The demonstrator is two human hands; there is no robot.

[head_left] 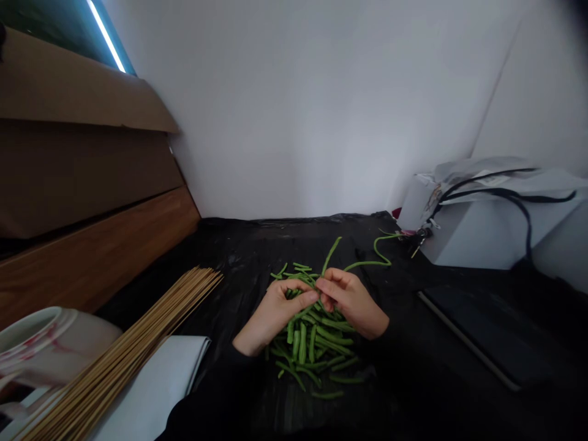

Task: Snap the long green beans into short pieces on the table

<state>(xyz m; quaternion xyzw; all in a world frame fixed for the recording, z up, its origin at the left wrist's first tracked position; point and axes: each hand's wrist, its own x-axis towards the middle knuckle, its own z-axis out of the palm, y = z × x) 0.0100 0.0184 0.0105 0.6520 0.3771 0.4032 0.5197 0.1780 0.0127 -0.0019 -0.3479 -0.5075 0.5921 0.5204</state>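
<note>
A length of green bean (pixel 331 256) sticks up from between the pinched fingers of my right hand (pixel 351 300). My left hand (pixel 283 306) meets it, thumb and fingertips closed at the near end of the same bean, where the fingers hide the grip point. Beneath both hands lies a pile of cut green bean pieces (pixel 316 346) on the black plastic sheet (pixel 239 367). One long uncut bean (pixel 376 251) curves across the sheet just beyond my right hand.
At left lie a bundle of thin wooden sticks (pixel 151 324), a folded white paper (pixel 158 383) and a stained white mug (pixel 68 343). A dark notebook (pixel 487 337) lies at right. A white box (pixel 487 233) with black straps stands behind it; cardboard (pixel 82 171) rises at far left.
</note>
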